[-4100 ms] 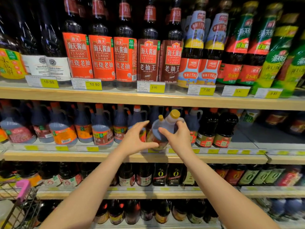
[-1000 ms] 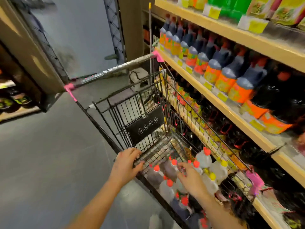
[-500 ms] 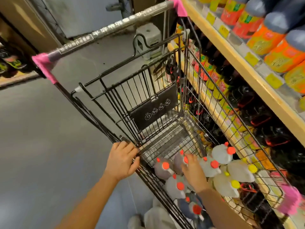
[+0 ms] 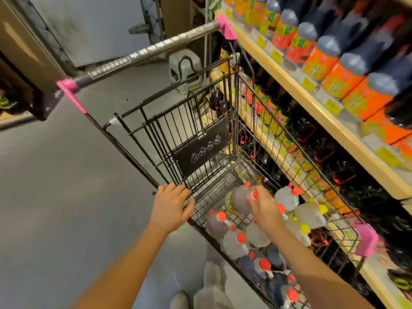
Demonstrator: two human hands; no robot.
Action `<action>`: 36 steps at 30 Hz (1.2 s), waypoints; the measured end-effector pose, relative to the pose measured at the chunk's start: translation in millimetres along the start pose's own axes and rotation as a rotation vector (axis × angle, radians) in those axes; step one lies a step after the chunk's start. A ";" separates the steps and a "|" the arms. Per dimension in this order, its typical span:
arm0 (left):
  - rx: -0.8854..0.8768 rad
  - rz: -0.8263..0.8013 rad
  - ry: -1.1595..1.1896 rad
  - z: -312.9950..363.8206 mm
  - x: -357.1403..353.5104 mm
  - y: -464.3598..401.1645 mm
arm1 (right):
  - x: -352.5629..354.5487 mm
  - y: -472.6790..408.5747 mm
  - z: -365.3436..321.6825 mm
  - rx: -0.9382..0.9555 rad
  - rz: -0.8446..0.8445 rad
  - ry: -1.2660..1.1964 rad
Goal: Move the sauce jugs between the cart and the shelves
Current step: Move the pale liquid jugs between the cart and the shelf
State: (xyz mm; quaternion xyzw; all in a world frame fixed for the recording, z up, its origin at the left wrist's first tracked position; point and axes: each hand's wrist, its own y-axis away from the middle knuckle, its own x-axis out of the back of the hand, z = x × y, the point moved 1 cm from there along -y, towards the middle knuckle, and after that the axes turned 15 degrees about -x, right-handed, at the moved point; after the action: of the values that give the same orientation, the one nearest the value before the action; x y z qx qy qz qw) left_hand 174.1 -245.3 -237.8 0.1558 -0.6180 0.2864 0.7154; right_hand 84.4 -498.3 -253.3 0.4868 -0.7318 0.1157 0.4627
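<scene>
I have a dark sauce jug [image 4: 240,200] with a red cap in my right hand [image 4: 266,208], fingers curled round its neck just under the cap, and it hangs inside the cart [image 4: 231,108] basket, above the wire floor and clear of the other jugs. My left hand [image 4: 171,206] sits on the cart's near rim, its fingers bent over the top wire and gripping it. Below the held jug, at the cart's near end, lies a heap of red-capped jugs [image 4: 234,241], some dark, some pale. Toward the cart's shelf side lie pale jugs with yellow caps [image 4: 310,216]. At the cart's far end the black folding flap [image 4: 201,150] stands with its row of white icons, and beyond it the grey push bar [image 4: 142,54] with pink ends. Right against the cart's far side run the wooden shelves [image 4: 312,101], the upper one lined with orange-labelled jugs [image 4: 321,61], the lower ones with dark bottles; all are blurred. Past the cart's push bar a small pale stool [image 4: 185,70] stands on the grey floor [image 4: 55,186].
</scene>
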 end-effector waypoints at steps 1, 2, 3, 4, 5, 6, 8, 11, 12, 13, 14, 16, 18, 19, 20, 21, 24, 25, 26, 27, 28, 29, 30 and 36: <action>0.048 -0.036 0.026 3.1 4.6 -3.0 | 13.5 6.3 -10.2 0.034 0.030 -0.029; 0.101 -0.064 0.072 6.4 8.2 -6.6 | 26.5 13.8 -20.7 0.069 0.067 -0.069; 0.153 -0.071 0.156 10.4 13.2 -10.1 | 38.6 21.8 -31.4 0.109 0.111 -0.126; 0.203 -0.056 0.294 15.5 20.4 -13.7 | 49.8 30.4 -42.8 0.140 0.149 -0.185; 0.250 -0.022 0.472 21.5 28.6 -16.9 | 60.4 38.9 -55.3 0.151 0.177 -0.236; 0.285 0.014 0.646 28.3 37.5 -19.7 | 70.5 47.0 -67.3 0.153 0.194 -0.284; 0.275 0.067 0.858 41.9 55.9 -23.6 | 88.6 62.1 -90.2 0.180 0.211 -0.376; 0.181 0.054 1.027 57.8 82.2 -20.2 | 108.6 82.5 -117.8 0.241 0.201 -0.473; 0.152 0.026 1.076 62.2 90.8 -17.2 | 112.5 88.7 -124.9 0.256 0.188 -0.497; 0.124 -0.008 1.130 65.7 98.0 -13.6 | 114.8 94.4 -130.9 0.261 0.171 -0.517; 0.101 -0.041 1.196 68.4 103.0 -9.5 | 115.4 99.8 -136.5 0.260 0.146 -0.538; 0.072 -0.062 1.325 71.4 107.1 -1.4 | 112.1 107.2 -146.1 0.252 0.080 -0.584; 0.087 -0.001 1.363 71.8 108.3 6.7 | 104.3 111.0 -152.6 0.234 0.019 -0.618; 0.098 0.044 1.359 71.8 108.4 10.2 | 100.4 111.6 -154.9 0.229 -0.004 -0.630; 0.112 0.087 1.345 71.3 107.6 14.1 | 96.7 112.4 -156.8 0.231 -0.019 -0.628; 0.137 0.126 1.323 70.7 106.6 18.3 | 93.8 111.9 -158.6 0.239 -0.026 -0.600; 0.251 0.208 1.236 65.0 99.1 34.7 | 84.3 108.7 -161.4 0.281 -0.083 -0.445; 0.289 0.209 1.210 61.6 94.7 40.1 | 80.2 106.0 -159.1 0.292 -0.105 -0.403; 0.328 0.211 1.199 57.2 89.9 46.0 | 74.8 101.9 -154.5 0.286 -0.123 -0.382; 0.373 0.222 1.202 52.3 85.0 52.2 | 68.9 97.4 -147.6 0.261 -0.140 -0.385; 0.427 0.248 1.211 47.6 80.6 58.3 | 62.1 92.6 -139.3 0.225 -0.152 -0.399; 0.495 0.276 1.216 42.3 77.3 64.5 | 54.7 87.6 -129.7 0.188 -0.156 -0.412; 0.565 0.300 1.213 36.4 73.9 70.5 | 46.0 82.3 -119.5 0.152 -0.153 -0.415; 0.822 0.387 1.188 12.9 49.4 98.9 | -23.4 48.1 -50.6 -0.053 -0.249 -0.305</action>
State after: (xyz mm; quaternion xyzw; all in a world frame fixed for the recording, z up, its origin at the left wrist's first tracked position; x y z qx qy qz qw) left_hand 107.8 -164.2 -200.2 0.1183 0.0132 0.6509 0.7498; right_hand 75.8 -428.8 -230.8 0.5730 -0.7304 -0.0365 0.3699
